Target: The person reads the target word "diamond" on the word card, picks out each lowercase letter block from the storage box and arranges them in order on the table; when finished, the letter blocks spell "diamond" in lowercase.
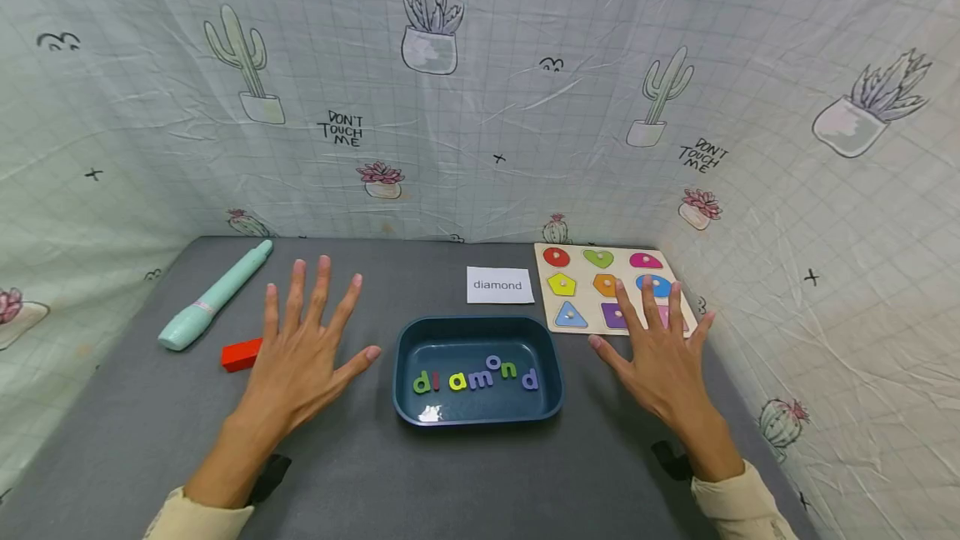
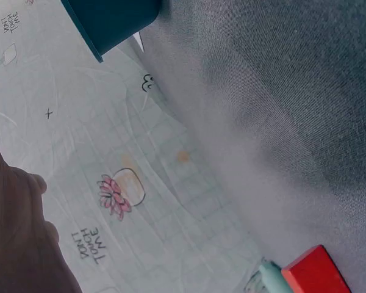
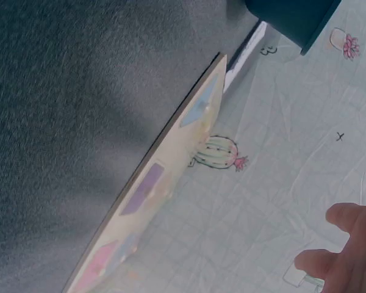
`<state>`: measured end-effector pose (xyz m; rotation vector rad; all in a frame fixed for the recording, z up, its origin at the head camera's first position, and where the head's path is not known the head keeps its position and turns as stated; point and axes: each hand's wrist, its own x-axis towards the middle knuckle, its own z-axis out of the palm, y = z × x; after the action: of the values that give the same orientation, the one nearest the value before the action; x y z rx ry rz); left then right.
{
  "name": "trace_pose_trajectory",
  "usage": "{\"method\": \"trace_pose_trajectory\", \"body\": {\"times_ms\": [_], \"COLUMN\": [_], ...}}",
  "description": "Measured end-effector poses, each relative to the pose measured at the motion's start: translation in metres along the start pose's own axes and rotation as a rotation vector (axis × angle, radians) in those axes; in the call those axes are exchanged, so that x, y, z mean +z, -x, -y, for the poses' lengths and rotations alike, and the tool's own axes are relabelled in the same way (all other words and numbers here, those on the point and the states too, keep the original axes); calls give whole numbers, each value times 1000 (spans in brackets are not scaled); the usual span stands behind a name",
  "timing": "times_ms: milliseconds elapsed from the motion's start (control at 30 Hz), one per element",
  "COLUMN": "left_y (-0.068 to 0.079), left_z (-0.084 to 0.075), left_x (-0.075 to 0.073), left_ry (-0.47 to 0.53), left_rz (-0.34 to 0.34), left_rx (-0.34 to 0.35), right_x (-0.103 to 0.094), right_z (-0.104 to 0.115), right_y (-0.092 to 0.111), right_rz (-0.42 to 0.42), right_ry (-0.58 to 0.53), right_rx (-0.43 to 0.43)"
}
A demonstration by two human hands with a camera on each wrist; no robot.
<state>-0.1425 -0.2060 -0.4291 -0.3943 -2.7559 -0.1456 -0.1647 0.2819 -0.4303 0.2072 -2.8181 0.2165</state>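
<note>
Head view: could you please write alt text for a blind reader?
A left hand and right hand, fingers spread, flank a blue tray of letters spelling "diamond". Behind are a "diamond" card and, at right, a shape puzzle.

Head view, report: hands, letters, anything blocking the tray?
Left hand and right hand spread, holding nothing. Letters in blue tray spell diamond, o out of line. Neither covers the tray; right hand partly hides shape board.

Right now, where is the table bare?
Bare: the table in front of the tray; also behind the tray, between left hand and word card. Crowded: far right, where the right hand overlaps the shape board; left, around the red block.
</note>
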Motion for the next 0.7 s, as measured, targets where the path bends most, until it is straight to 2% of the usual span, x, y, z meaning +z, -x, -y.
{"method": "trace_pose_trajectory", "body": {"times_ms": [467, 567, 700], "left_y": [0, 3, 9], "left_z": [-5, -9, -19], "left_x": [2, 3, 3], "left_ry": [20, 112, 345], "left_rz": [-3, -12, -35], "left_rx": [-8, -18, -42], "right_x": [-3, -3, -3], "right_z": [11, 20, 34], "right_y": [-2, -1, 0], "right_rz": [4, 3, -45], "right_ry": [-17, -41, -95], "right_rx": [-5, -19, -62]}}
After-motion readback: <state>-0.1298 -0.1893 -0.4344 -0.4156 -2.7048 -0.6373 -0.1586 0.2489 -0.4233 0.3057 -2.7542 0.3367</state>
